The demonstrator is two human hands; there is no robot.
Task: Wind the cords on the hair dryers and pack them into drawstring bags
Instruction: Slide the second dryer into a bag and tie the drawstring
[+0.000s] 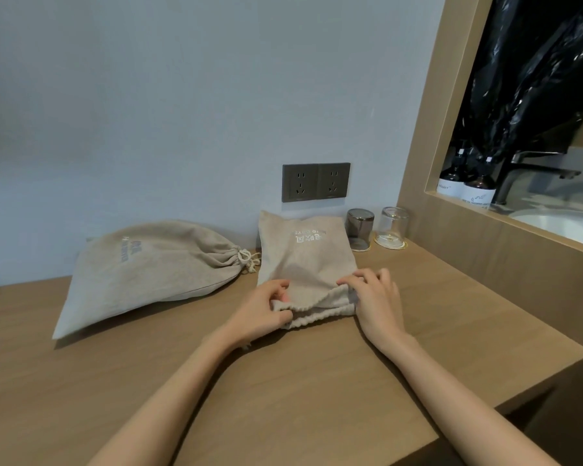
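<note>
While both my hands work at the gathered mouth of the flat beige fabric drawstring bag (305, 257), it lies on the light wooden desk (283, 391) with its far end leaning against the pale grey wall (182, 95). My left hand (265, 309) has its grip closed, pinching the ruffled hem at the left corner. My right hand (376, 297) presses curled fingers onto the right corner, its grip closed on the cloth. To the left, apart from it, a second beige drawstring bag (148, 267) lies bulging and cinched shut. Behind the near bag, two upturned glass tumblers (377, 228) stand by the wall under a dark double socket (316, 181).
</note>
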